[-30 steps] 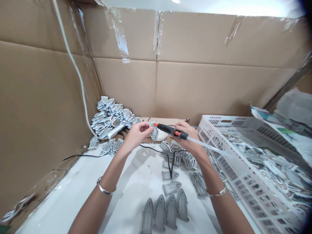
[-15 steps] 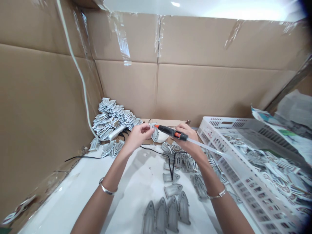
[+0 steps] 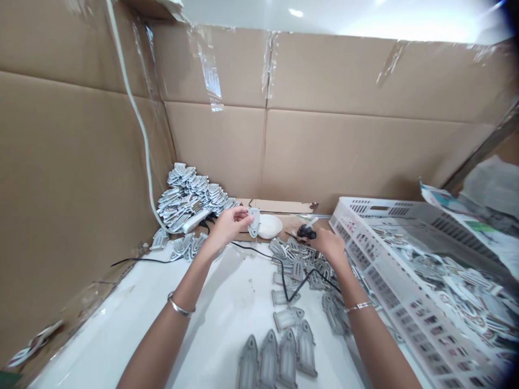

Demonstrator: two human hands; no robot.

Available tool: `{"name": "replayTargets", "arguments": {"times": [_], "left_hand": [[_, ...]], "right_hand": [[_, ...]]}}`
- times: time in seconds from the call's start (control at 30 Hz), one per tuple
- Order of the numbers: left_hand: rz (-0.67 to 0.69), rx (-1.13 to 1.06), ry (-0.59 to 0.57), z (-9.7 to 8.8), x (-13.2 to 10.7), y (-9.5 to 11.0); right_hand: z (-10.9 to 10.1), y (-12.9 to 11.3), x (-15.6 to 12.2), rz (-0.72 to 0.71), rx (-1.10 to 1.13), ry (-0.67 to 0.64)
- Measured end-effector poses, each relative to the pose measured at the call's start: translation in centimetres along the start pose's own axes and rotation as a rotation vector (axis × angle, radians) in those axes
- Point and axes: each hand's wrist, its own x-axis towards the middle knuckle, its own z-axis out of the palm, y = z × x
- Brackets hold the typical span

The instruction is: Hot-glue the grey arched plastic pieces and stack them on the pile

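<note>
Grey, likely light and stiff, the piece [image 3: 254, 223] is suiting edge holds; your left hand [image 3: 230, 226] is pinching its side, your right hand [image 3: 327, 241] gripping the glue gun [image 3: 306, 232].

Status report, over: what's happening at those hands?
Left hand pinching grey piece. Right hand at black glue gun, grip unclear. Black cable across white tabletop, possible snag.

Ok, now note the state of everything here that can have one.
Left hand: closed, pinching a grey piece
Grey piece: held pointed end down
Right hand: closed on the glue gun
Glue gun: gripped; on or off unclear
Black cord: slack, sharply bent
Four front pieces: flat, side by side
Corner pile: stacked in untidy layers
White crate: open-topped, holding loose pieces
Pale cable: hanging, curved
</note>
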Motion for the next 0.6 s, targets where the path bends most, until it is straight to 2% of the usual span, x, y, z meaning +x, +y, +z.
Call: {"name": "replayTargets", "arguments": {"times": [0.1,0.27,0.4,0.5,0.6], "left_hand": [[-0.020,0.079,0.056,-2.3,0.1,-1.3],[-0.136,0.353,0.185,-9.4,-0.6,-5.3],[-0.306,0.593,0.175,-14.2,-1.5,-8.8],[-0.362,0.702,0.182,-15.7,-1.9,-10.2],[-0.361,0.780,0.197,-15.5,-2.4,-9.9]], "right_hand": [[-0.2,0.8,0.2,0.021,-0.016,-0.017],[-1.1,1.3,0.1,0.026,-0.015,-0.001],[-1.4,1.1,-0.3,-0.019,0.016,0.005],[-1.6,0.9,-0.6,-0.055,0.030,0.007],[-1.7,0.9,-0.7,-0.063,0.037,0.001]]}}
